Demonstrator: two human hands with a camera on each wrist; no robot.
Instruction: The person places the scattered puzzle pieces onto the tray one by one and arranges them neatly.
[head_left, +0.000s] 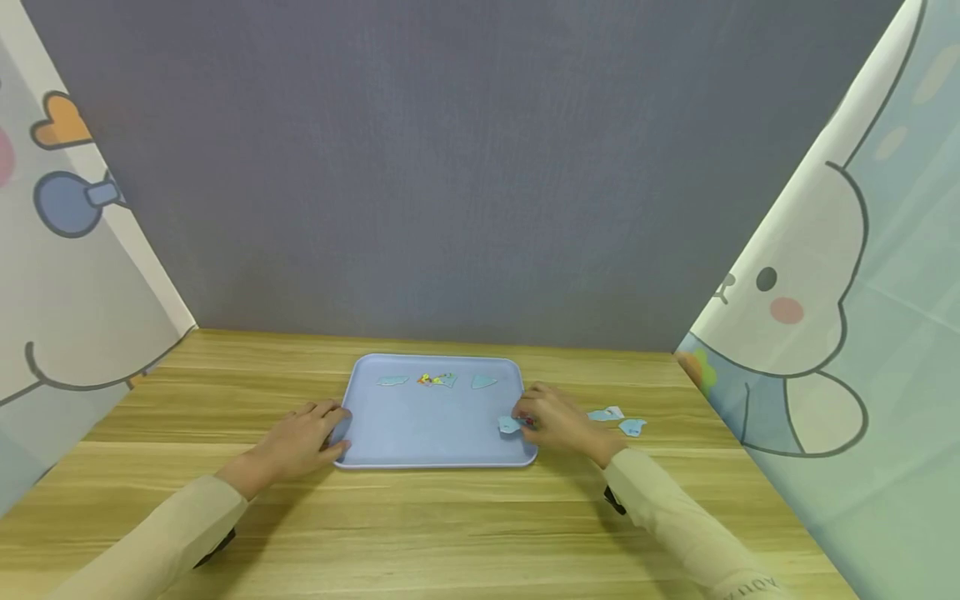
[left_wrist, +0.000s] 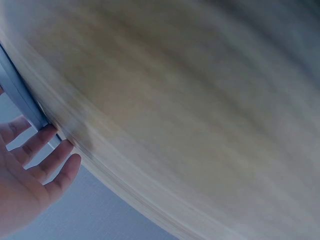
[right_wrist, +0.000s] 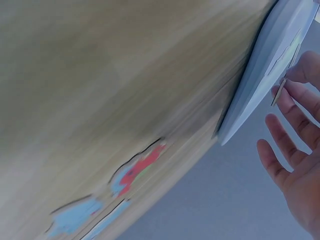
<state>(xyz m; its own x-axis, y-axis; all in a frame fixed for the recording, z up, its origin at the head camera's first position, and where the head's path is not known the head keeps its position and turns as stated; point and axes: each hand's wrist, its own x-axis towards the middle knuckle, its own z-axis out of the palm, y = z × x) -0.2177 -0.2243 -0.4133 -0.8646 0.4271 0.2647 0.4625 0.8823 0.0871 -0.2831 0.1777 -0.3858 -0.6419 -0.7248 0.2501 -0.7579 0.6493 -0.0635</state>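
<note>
tray: the shallow pale blue tray (head_left: pixel 431 429) sits flat on the wood-grained tabletop (head_left: pixel 420 533) in front of you.
left grip: your left grip (head_left: pixel 303 437) rests at the tray's left rim with fingers relaxed and apart, pinching nothing; you seem to be steadying the tray.
right grip: your right grip (head_left: pixel 555 421) pinches a thin piece (right_wrist: pixel 277 97) between thumb and fingertip, over the tray's right side, other fingers loosely bent.
by your fingertips: a light blue piece (head_left: pixel 508 424) shows just beside them; you cannot tell from here whether it is part of the pinched one or lies apart.
back row: a pale left piece (head_left: pixel 392 381), a colourful middle piece (head_left: pixel 437 380) and a pale right piece (head_left: pixel 483 382) lie apart along the tray's far side, which you can likely count as placed.
remaining: to your right, off the tray, lie a red-patched piece (right_wrist: pixel 138 170), a blue piece (right_wrist: pixel 75 216) and a narrow-looking piece (right_wrist: pixel 106 220); these look left for you to bring over.
joins: none of your back-row pieces touch, so fitting them together seems not yet begun there.
progress: you look roughly midway through moving pieces onto the tray.
</note>
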